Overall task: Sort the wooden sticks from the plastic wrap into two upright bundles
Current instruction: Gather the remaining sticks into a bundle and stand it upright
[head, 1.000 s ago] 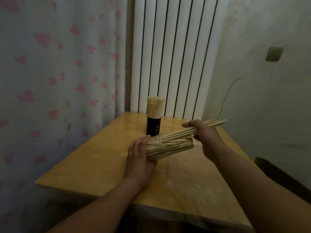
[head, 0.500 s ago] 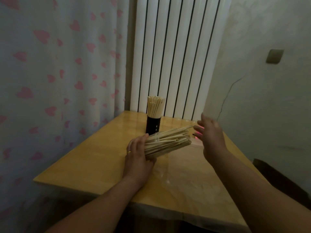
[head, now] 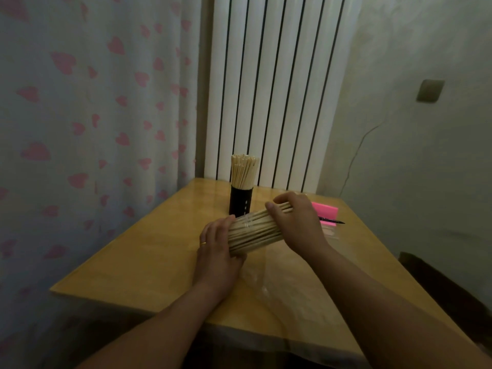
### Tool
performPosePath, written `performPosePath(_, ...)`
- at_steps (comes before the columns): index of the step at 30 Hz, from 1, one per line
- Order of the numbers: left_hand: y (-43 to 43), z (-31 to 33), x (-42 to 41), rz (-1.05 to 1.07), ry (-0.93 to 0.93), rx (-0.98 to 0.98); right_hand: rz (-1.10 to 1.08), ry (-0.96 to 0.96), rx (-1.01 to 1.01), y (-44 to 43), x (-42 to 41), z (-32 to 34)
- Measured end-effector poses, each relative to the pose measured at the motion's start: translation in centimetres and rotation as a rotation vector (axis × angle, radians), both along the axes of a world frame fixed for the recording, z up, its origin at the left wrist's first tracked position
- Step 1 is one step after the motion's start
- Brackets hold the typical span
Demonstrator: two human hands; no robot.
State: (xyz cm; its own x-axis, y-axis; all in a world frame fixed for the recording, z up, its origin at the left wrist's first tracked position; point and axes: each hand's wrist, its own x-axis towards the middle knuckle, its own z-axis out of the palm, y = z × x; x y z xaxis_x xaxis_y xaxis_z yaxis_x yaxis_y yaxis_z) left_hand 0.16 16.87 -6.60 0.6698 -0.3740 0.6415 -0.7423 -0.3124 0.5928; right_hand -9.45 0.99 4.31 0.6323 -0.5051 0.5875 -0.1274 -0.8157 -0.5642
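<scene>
Curtain [head: 93, 102] and radiator [head: 274, 89] back the table [head: 133, 262]. Over its middle the left hand [head: 215, 251] grips the bundle [head: 253, 233] at one end. The right hand [head: 298, 222], open and clear of it half a second ago, now curls round the other end, hiding it. The wrap [head: 266, 283] beneath is faint. Behind stands a cup [head: 241, 202] of sticks [head: 243, 171], with a pink card [head: 324, 209] and pen [head: 332, 221] to the right.

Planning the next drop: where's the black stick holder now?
Head view, centre: the black holder stands upright by the far table edge, just behind the held bundle.

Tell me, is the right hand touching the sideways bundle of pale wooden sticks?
Touching. Head view: the right hand wraps over the sideways bundle of pale wooden sticks, thumb against them.
</scene>
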Motion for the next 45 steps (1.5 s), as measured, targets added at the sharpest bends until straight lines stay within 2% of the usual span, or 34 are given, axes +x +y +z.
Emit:
performPosePath(8,0.0,-0.2,0.3,0.017,0.026,-0.022,0.212,-0.025,0.220,0.5,-1.3,1.2)
performPosePath(12,0.0,-0.2,0.3,0.015,0.063,-0.040,0.149,-0.143,0.281,-0.7,-3.4,1.9)
performPosePath(14,-0.1,-0.2,0.2,0.021,0.073,-0.033,0.105,-0.121,0.248,-2.0,-4.8,2.0)
performPosePath(17,0.0,-0.2,0.2,0.020,0.055,-0.018,0.153,0.084,0.234,-3.3,-7.4,1.9)
performPosePath(21,-0.1,-0.2,0.1,0.022,0.041,-0.011,0.352,0.624,0.393,-4.4,-9.3,0.5)
performPosePath(24,-0.1,-0.2,0.2,0.030,0.050,-0.014,0.238,0.897,0.042,-4.7,-8.8,-2.6)
performPosePath(26,-0.2,-0.3,0.3,0.035,0.059,-0.019,0.143,0.892,-0.115,-4.7,-8.2,-4.9)
performPosePath(30,-0.3,-0.3,0.5,0.036,0.083,-0.048,0.022,0.868,-0.214,-5.6,-6.6,-8.2)
performPosePath(35,-1.0,0.7,1.8,0.009,0.163,-0.027,-0.121,0.813,-0.312,-7.0,-4.3,-8.2)
performPosePath(38,-2.4,1.9,3.2,-0.002,0.194,-0.042,-0.165,0.880,-0.263,-7.7,-2.3,-8.0)
performPosePath(43,-5.5,2.7,5.6,0.031,0.186,-0.070,-0.207,0.839,-0.045,-9.9,0.2,-8.0)
performPosePath(45,-6.8,2.4,6.3,0.045,0.180,-0.076,-0.202,0.851,-0.036,-10.6,0.7,-7.6)
